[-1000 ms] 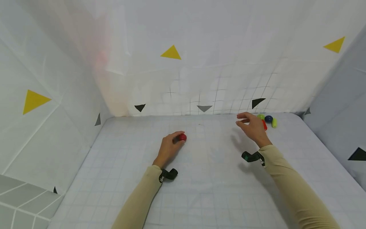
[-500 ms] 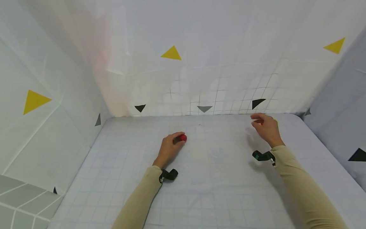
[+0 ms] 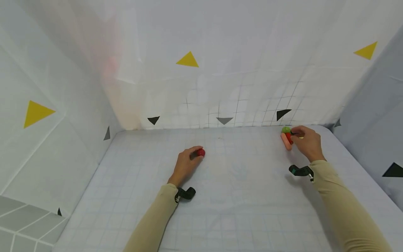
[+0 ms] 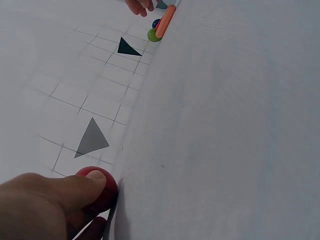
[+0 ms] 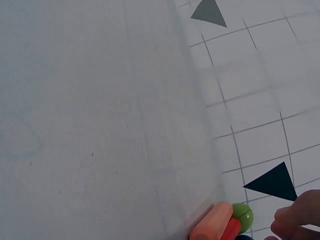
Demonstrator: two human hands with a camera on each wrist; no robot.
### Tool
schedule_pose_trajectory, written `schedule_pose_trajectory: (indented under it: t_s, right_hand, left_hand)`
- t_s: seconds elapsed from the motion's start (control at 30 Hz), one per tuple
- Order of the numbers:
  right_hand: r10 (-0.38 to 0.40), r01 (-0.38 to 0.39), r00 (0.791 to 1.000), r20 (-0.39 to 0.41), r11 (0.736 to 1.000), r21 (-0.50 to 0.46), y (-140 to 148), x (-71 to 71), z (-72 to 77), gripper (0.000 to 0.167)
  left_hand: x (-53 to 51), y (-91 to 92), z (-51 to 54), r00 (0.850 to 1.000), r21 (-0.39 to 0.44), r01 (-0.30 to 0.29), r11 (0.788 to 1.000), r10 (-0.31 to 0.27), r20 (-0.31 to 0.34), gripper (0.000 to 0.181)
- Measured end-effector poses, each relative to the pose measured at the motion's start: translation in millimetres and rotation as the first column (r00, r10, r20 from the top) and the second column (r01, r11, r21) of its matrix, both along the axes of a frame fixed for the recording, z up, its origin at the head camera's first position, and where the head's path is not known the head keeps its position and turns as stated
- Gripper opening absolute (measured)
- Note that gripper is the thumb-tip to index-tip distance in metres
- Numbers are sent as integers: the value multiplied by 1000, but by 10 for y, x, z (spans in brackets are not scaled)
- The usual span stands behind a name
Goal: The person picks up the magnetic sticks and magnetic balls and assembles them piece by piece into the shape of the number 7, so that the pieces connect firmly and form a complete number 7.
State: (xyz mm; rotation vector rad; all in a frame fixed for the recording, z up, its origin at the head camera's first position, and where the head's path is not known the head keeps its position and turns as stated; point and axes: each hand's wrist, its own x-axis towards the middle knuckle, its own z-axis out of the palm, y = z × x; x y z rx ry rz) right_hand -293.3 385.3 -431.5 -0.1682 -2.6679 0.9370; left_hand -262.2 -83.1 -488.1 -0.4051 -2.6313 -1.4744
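My left hand pinches a red ball between thumb and fingers on the white table. In the left wrist view the thumb presses on this ball. My right hand, fingers bent and apart, hovers over a small group at the far right. That group has a salmon-coloured cylinder, a red piece, a green ball and a dark blue ball. In the left wrist view the right fingertips are apart from the blue ball. A yellow-green piece is mostly hidden behind the hand.
The table has a faint grid and ends at a white back wall with yellow and dark triangles. A grey-white side wall stands to the right, another to the left. Each wrist wears a black camera.
My right hand has moved rightward over the coloured group, uncovering the salmon cylinder, the green ball and the red piece. The left hand and its red ball have stayed in place.
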Motion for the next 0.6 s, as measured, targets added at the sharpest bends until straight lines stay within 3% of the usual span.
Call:
schedule_pose_trajectory:
  t_s: [0.3,0.6]
  right_hand:
    - [-90,90,995,39,996,4,227,-78,-64,42]
    - [-209,205,966,155,978,44,371,-207,-166,52]
  left_hand:
    - [-13,35,5,1000,12,-1,1000,1,-18,40]
    - [-6,30,-17,1000,-5,2,1000,-2,-21,41]
